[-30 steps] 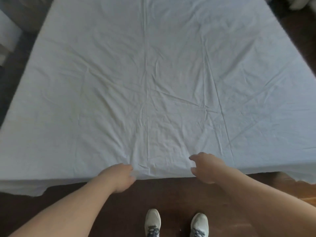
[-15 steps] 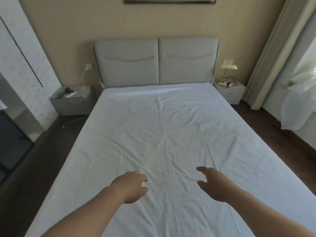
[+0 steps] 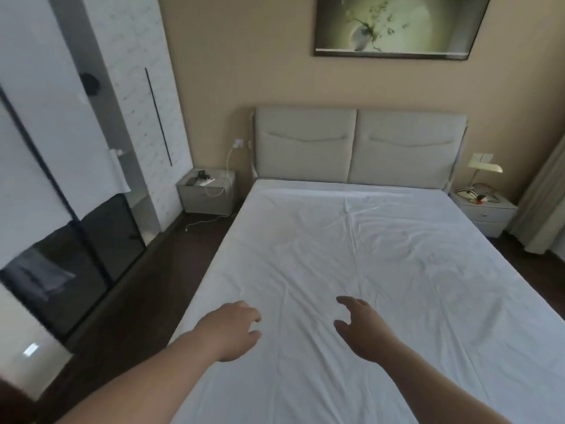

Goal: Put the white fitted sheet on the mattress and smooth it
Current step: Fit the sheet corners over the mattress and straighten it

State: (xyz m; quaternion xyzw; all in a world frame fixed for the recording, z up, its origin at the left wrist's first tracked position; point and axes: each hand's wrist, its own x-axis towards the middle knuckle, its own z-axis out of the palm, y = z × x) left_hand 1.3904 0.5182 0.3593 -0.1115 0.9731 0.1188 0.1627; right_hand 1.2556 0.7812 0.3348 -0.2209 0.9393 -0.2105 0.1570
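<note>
Both the left hand [image 3: 234,330] and the right hand [image 3: 362,328] hover with loosely curled fingers, grasping nothing, above the creased white fitted cotton sheet [image 3: 382,270], which lies spread over the mattress beneath and beyond them, seemingly poised to smooth its wrinkles.

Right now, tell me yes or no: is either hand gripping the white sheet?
No. The left hand and right hand are held above the white sheet with loosely curled fingers, holding no fabric.
</note>
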